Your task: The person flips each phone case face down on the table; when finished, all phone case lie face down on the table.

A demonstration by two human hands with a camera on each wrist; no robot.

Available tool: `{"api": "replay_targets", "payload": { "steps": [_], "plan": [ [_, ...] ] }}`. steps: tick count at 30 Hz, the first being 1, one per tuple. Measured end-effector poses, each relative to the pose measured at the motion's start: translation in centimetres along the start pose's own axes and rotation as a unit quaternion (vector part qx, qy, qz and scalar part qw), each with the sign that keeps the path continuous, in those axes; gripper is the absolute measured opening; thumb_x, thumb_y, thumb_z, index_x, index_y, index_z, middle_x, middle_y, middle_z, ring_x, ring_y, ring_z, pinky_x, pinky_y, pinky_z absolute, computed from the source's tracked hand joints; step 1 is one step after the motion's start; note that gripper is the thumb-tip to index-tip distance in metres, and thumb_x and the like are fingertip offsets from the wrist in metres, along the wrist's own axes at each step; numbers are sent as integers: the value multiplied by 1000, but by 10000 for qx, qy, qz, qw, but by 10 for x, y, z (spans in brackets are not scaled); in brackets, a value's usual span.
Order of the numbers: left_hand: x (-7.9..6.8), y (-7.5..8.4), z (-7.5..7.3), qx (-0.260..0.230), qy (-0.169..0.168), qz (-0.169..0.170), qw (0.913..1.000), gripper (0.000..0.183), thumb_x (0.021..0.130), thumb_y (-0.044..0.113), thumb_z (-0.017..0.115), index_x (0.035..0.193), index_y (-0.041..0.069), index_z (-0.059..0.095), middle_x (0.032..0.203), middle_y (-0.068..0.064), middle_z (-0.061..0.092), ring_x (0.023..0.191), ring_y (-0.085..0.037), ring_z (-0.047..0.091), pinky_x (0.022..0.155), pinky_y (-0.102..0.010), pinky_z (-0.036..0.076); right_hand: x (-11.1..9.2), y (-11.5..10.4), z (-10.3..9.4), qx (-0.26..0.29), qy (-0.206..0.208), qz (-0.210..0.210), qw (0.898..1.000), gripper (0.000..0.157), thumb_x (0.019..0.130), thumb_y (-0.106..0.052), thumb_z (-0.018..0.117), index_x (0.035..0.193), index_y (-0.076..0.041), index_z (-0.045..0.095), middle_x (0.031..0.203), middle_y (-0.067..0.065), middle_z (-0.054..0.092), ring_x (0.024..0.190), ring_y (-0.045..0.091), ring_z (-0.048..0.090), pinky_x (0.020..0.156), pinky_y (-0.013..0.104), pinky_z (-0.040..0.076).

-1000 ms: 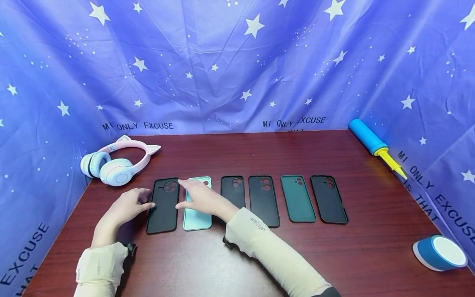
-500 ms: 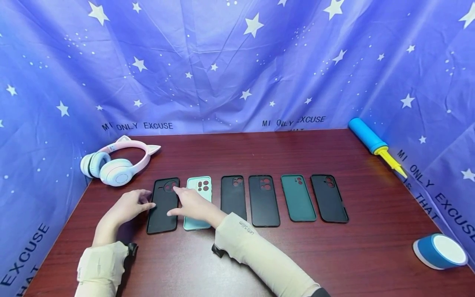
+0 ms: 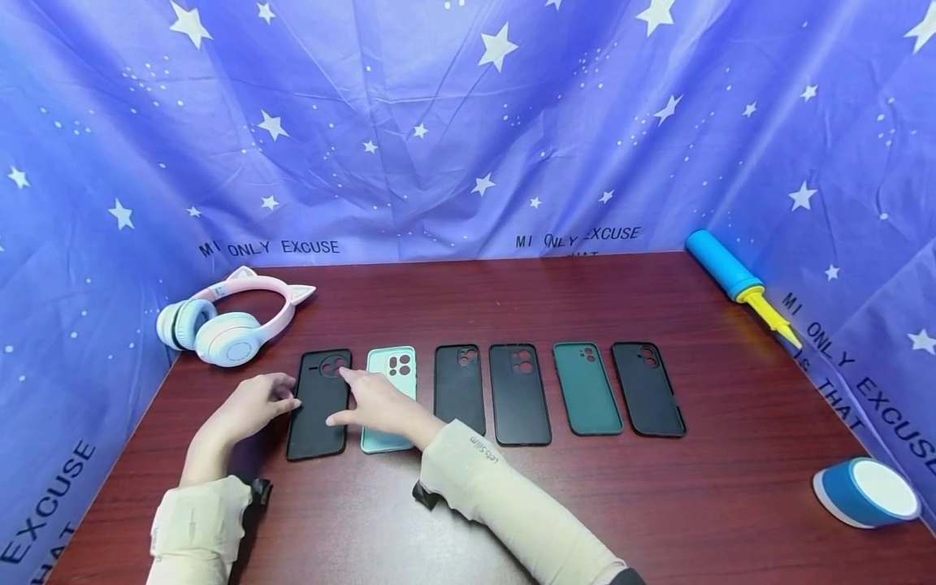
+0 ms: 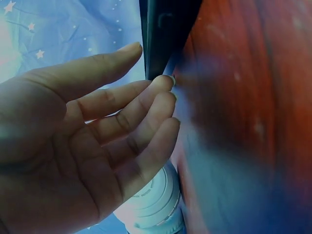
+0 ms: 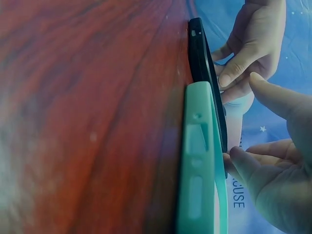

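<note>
The leftmost black case (image 3: pixel 313 429) lies at your left hand (image 3: pixel 249 406)'s three o'clock and your right hand (image 3: pixel 380 404)'s nine o'clock. Each keeps thumb and fingers apart. Only the right wrist view shows the mint case (image 5: pixel 207 165)'s side openings (image 5: pixel 196 139).

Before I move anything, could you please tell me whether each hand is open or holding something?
Left hand: open, at the left edge of the leftmost black phone case.
Right hand: open, at that case's right side.
</note>
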State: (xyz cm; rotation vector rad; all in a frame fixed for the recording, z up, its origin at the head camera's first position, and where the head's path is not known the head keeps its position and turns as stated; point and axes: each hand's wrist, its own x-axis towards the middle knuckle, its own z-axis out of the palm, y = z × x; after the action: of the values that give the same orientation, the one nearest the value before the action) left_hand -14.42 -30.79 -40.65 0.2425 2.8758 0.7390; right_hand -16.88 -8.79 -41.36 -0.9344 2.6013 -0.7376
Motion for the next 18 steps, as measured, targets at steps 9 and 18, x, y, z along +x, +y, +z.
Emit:
{"api": "replay_targets", "payload": {
  "steps": [9, 18],
  "plan": [
    [-2, -5, -1, -1093, -97, -381, 9932, 33, 91, 3, 61, 116, -18, 53, 90, -19, 69, 74, -16, 64, 62, -30, 58, 1, -2, 2, 107, 51, 114, 9999, 81, 86, -43, 71, 149, -7, 37, 148, 6, 48, 134, 11, 48, 108, 20, 42],
    [-3, -9, -2, -1903, -88, -445, 9807, 39, 95, 1, 51, 125, -24, 44, 96, -26, 67, 79, -9, 64, 68, -35, 61, 3, -5, 6, 43, 156, 134, 9998, 78, 86, -43, 71, 148, -7, 40, 146, 7, 50, 134, 12, 49, 108, 20, 41]
  ]
}}
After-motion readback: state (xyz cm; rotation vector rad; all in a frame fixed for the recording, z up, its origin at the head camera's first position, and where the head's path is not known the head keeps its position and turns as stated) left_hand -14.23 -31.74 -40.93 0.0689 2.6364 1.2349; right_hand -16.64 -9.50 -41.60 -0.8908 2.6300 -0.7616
